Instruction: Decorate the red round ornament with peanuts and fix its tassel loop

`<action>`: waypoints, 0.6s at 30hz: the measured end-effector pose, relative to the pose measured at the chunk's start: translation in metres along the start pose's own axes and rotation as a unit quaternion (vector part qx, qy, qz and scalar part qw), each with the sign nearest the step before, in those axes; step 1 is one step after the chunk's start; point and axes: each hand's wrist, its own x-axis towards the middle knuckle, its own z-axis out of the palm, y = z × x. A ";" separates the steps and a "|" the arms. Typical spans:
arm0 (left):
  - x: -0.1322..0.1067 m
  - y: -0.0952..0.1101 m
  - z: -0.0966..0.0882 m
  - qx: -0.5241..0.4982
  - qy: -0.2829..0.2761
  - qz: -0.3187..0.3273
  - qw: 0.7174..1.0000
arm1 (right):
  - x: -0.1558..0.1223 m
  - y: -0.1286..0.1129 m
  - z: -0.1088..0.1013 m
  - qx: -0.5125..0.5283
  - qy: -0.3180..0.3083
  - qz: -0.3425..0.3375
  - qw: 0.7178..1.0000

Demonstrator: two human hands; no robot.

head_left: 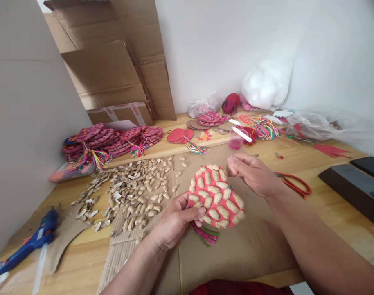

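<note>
A red heart-shaped card [216, 196] covered with glued peanut shells is held above the brown cardboard sheet [236, 250]. My left hand [174, 221] grips its lower left edge, thumb on top; a coloured tassel [205, 235] hangs below it. My right hand [251, 174] is at the card's upper right corner, fingers curled and pinched together; what they hold, if anything, is hidden.
A heap of peanut shells [131, 192] lies to the left. A blue glue gun [30, 241] rests at the far left. Finished shell pieces with tassels [107, 141] are stacked behind. Red scissors [294, 184] lie right. Cardboard boxes [113, 65] lean on the wall.
</note>
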 end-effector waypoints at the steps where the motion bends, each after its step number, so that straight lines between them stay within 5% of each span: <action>1: 0.000 0.000 0.000 0.003 0.001 -0.001 1.000 | 0.000 -0.001 0.000 0.026 0.009 0.001 1.000; 11: 0.002 -0.003 -0.003 0.029 -0.005 -0.006 1.000 | 0.004 -0.009 0.002 0.180 0.085 0.040 0.979; 18: 0.005 -0.002 0.004 -0.022 0.046 0.045 0.998 | 0.010 -0.005 -0.016 0.138 0.304 -0.044 0.942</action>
